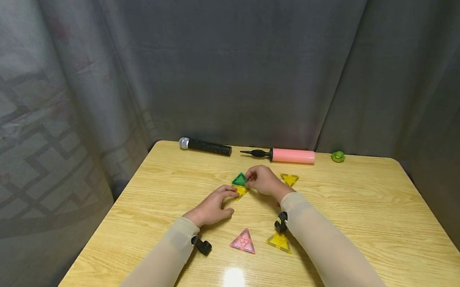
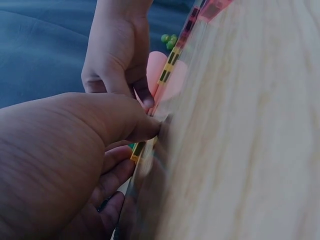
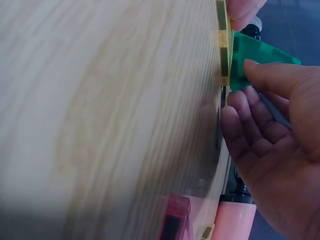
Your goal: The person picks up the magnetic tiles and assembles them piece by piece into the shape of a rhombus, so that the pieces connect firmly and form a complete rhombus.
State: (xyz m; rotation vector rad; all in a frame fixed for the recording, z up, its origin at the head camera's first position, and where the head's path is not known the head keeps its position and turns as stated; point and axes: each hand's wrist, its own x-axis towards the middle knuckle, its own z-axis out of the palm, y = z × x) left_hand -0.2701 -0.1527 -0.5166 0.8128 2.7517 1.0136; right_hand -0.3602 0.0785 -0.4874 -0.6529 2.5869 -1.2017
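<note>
My right hand (image 1: 265, 180) pinches a green triangular tile (image 1: 240, 179) between thumb and fingers. In the right wrist view the green tile (image 3: 260, 52) stands tilted up from the table, with one edge against a flat yellow triangular tile (image 3: 224, 45). On that yellow tile (image 1: 241, 191) rest the fingertips of my left hand (image 1: 213, 206), its fingers fairly straight and its thumb apart on the table side. The left wrist view shows the left hand (image 2: 65, 150) low over the tabletop, partly covering the tiles.
Nearer me lie a pink triangular tile (image 1: 243, 240) and a yellow one (image 1: 280, 242); another yellow tile (image 1: 289, 179) lies beyond my right wrist. Along the back edge are a microphone (image 1: 208, 147), a pink hand pump (image 1: 292, 156) and a small green object (image 1: 338, 156).
</note>
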